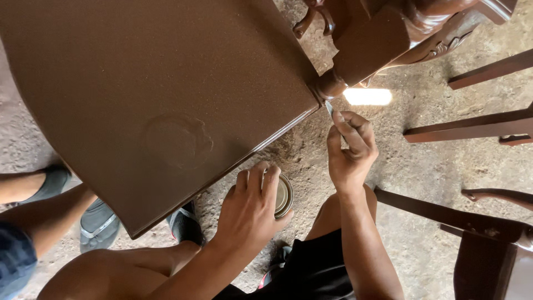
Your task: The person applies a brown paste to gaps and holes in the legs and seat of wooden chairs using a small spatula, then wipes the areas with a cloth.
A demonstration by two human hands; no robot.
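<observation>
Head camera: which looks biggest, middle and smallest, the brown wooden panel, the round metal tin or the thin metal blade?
1. Brown wooden panel, largest by far.
2. Round metal tin, partly hidden under the left hand.
3. Thin metal blade, pinched by the right hand, smallest.

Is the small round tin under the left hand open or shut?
Cannot tell. The left hand covers most of the small round tin; only a pale metal edge shows.

A rough dirt floor [438, 161] spreads beneath dark brown wooden furniture: a broad panel [139, 94] at left, carved legs [400, 28] far right, rails [472, 126] at right. A patch of sunlight [367, 96] falls beside them.
</observation>
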